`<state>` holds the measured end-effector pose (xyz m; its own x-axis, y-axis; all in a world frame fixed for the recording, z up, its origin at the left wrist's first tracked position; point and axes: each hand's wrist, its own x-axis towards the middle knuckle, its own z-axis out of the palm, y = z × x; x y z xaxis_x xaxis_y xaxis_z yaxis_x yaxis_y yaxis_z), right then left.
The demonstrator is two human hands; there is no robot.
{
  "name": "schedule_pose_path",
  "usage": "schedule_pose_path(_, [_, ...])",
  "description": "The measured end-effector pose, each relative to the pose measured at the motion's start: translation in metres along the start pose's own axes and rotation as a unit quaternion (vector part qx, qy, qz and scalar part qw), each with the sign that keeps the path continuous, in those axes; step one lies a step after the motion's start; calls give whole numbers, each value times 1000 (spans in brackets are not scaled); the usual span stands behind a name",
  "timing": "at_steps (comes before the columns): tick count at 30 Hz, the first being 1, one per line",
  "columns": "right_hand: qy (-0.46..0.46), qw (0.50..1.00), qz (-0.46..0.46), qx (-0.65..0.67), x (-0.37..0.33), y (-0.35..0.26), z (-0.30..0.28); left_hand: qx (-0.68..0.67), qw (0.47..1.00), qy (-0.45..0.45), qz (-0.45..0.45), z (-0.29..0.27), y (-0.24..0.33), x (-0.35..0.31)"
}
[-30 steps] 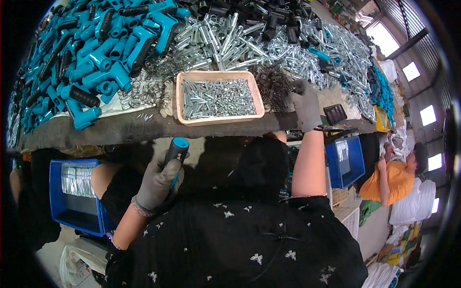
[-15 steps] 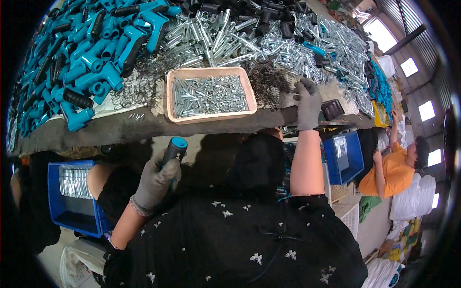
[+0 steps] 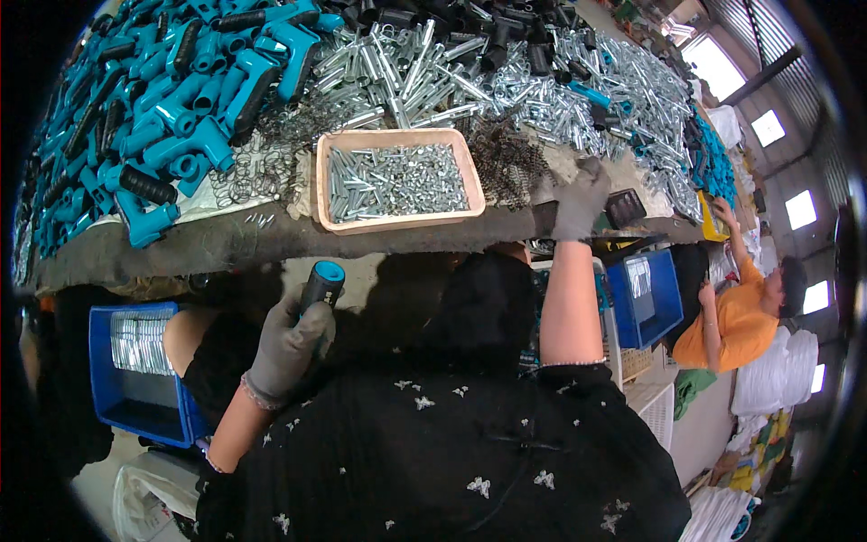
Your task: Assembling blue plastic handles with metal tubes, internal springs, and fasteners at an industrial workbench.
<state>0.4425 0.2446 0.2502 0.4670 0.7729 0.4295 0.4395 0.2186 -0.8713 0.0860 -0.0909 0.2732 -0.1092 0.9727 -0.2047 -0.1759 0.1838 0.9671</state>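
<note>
My left hand (image 3: 291, 348), in a grey glove, is closed around a teal-and-black tool handle (image 3: 321, 287) below the table's front edge. The round teal end of the handle points up, and its lower part is hidden by the fingers and palm. My right hand (image 3: 580, 203), gloved the same way, is over the table's front edge, just right of a pile of small dark wire springs (image 3: 506, 163). Its fingers are blurred, so I cannot see whether anything is between them. Beside this hand lies a small black box (image 3: 625, 208).
A pinkish tray (image 3: 321, 194) of small metal pins stands at the table's front. Teal gun-shaped housings (image 3: 194, 135) are heaped left, metal tubes (image 3: 406, 72) behind. Blue bins (image 3: 135, 411) flank me low down. A person in orange (image 3: 736, 325) sits at the right.
My right hand has drawn slightly down and back from the table, its fingers shifting beside the springs. My left hand and the tool handle have moved slightly left and down.
</note>
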Motion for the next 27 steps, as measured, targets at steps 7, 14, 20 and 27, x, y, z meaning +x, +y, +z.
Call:
schedule_pose_path(7, [-547, 783, -288, 73, -153, -202, -37, -13, 999, -37, 22, -16, -2, -7])
schedule_pose_path(14, [-675, 631, -372, 85, -182, -243, -11, 181, 980, -42, 76, -45, 7, -35])
schedule_pose_path(20, [-682, 551, -449, 173, -223, -262, 21, 125, 985, 4, 118, -68, 20, -71])
schedule_pose_path(27, [-751, 574, -325, 27, -287, -303, 91, 197, 942, 232, 140, -91, 21, -96])
